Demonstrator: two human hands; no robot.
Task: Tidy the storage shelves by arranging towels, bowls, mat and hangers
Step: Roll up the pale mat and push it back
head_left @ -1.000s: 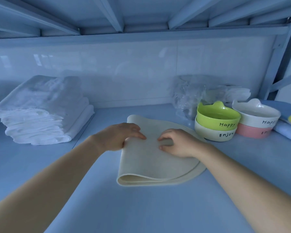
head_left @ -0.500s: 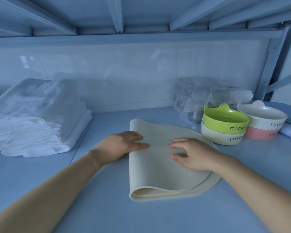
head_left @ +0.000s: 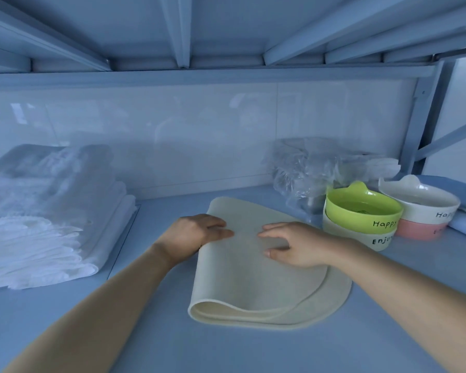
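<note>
Rightward on the shelf (head_left: 253, 351), a green bowl (head_left: 362, 210) sits nested in a cream bowl (head_left: 361, 236); just beside them a white bowl (head_left: 420, 204) is nested in a pink bowl (head_left: 421, 229). What the top bowls contain is unclear. Behind them lies crumpled clear plastic wrap (head_left: 310, 165). The folded cream mat (head_left: 256, 278) lies mid-shelf, fold toward the left. Both hands press flat on it, fingers loosely spread: left hand (head_left: 193, 235) at the folded edge, right hand (head_left: 293, 244) on top. Stacked white towels (head_left: 43, 216) sit far left.
</note>
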